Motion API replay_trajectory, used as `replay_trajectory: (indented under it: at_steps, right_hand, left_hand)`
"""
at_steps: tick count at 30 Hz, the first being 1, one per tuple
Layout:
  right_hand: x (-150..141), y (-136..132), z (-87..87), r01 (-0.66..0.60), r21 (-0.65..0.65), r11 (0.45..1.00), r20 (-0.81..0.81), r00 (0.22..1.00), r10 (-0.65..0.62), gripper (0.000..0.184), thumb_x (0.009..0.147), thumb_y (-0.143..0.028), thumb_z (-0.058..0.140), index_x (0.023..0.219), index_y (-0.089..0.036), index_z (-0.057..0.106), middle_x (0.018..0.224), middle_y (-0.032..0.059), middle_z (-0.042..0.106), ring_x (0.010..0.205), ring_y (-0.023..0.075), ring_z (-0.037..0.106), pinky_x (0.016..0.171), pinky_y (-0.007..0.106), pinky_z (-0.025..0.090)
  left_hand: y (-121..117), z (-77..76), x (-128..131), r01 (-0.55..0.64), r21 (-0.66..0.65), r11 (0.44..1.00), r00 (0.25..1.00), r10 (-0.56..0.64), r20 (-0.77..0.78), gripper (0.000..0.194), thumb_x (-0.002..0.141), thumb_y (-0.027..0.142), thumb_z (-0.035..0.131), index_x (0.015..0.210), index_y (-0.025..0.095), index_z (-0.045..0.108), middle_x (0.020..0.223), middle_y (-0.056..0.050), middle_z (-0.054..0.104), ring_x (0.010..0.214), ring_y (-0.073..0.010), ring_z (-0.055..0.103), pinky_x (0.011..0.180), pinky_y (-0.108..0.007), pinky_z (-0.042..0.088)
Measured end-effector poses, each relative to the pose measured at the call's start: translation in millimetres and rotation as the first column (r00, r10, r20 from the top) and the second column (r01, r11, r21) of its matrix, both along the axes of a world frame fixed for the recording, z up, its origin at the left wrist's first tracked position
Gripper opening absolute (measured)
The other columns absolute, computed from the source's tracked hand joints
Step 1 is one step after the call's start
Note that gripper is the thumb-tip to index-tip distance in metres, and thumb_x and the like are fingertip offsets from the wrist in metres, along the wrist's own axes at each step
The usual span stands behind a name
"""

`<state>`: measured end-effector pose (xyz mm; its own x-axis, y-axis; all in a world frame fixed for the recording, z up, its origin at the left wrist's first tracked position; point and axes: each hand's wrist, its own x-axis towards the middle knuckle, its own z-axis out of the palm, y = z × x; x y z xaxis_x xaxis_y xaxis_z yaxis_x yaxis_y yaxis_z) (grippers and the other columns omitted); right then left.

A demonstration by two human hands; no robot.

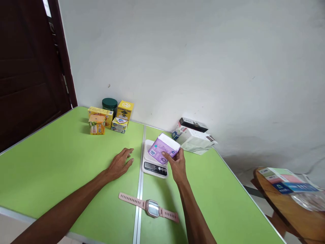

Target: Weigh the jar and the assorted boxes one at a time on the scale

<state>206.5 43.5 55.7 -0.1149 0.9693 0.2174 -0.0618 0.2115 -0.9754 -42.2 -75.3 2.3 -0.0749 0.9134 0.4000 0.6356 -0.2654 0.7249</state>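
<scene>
My right hand grips a purple and white packet at its lower right corner, thumb on the printed face. The packet is tilted over a white kitchen scale, hiding much of its weighing plate; I cannot tell whether it touches the plate. The scale's dark display panel faces me. Left of the scale, my left hand is held over the green table with its fingers apart and nothing in them. Nearer to me a pink-strapped smartwatch lies stretched out across the table's metal seam.
Back left stand yellow boxes, a small orange-yellow carton and a dark green-lidded jar. Back right, a white box and a black-topped box sit by the wall. A wooden stool with flat packages stands right.
</scene>
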Motion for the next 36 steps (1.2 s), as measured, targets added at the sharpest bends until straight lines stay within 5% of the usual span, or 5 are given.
replay_trajectory:
  at_steps: [7,14,21,30,36]
  right_hand:
    - [34.8,-8.7,-34.4,0.044,0.002,0.999,0.068,0.997,-0.044,0.075,0.081,-0.057,0.078,0.144,-0.026,0.052,0.154,0.0127,0.054,0.145,0.0313,0.049,0.122,0.055,0.036]
    - [53.9,-17.4,-79.2,0.195,-0.142,0.971,-0.122,0.97,-0.212,0.066,0.086,-0.076,0.058,0.122,-0.021,0.065,0.127,0.0136,0.07,0.126,0.0307,0.064,0.115,0.056,0.044]
    - [49.2,-18.3,-71.8,0.226,-0.181,0.957,-0.109,0.963,-0.248,0.064,0.087,-0.076,0.059,0.116,-0.019,0.066,0.118,0.013,0.073,0.116,0.0289,0.069,0.107,0.05,0.051]
    - [40.6,-32.1,-52.9,0.179,-0.066,0.982,0.037,0.984,-0.176,0.058,0.091,-0.065,0.062,0.13,-0.022,0.061,0.142,0.0145,0.063,0.135,0.0318,0.057,0.114,0.053,0.043]
    - [19.4,-18.4,-27.3,0.181,0.08,0.98,0.16,0.968,-0.191,0.093,0.077,-0.059,0.078,0.154,-0.023,0.04,0.162,0.0172,0.043,0.148,0.035,0.043,0.119,0.056,0.036]
  left_hand:
    - [-1.9,-0.4,-0.3,0.018,-0.016,1.0,0.999,-0.019,-0.034,0.039,0.099,0.028,0.051,0.138,0.025,0.056,0.118,-0.008,0.066,0.102,-0.022,0.071,0.092,-0.042,0.06]
    - [15.0,15.8,33.7,-0.078,0.103,0.992,0.996,0.072,0.059,0.045,0.1,0.031,0.05,0.144,0.022,0.049,0.133,-0.013,0.061,0.128,-0.0261,0.06,0.111,-0.047,0.05]
    - [37.7,21.2,88.1,-0.085,0.09,0.992,0.987,0.072,0.142,0.061,0.103,0.042,0.047,0.157,0.018,0.031,0.152,-0.019,0.049,0.143,-0.0305,0.046,0.122,-0.052,0.035]
    - [36.8,17.5,86.1,-0.131,0.107,0.986,0.982,0.114,0.153,0.068,0.105,0.047,0.044,0.162,0.019,0.022,0.159,-0.02,0.044,0.15,-0.0311,0.04,0.125,-0.054,0.03]
    - [51.3,31.0,93.2,-0.098,0.059,0.993,0.984,0.088,0.158,0.075,0.102,0.055,0.046,0.163,0.018,0.021,0.163,-0.021,0.038,0.153,-0.0331,0.034,0.125,-0.056,0.027]
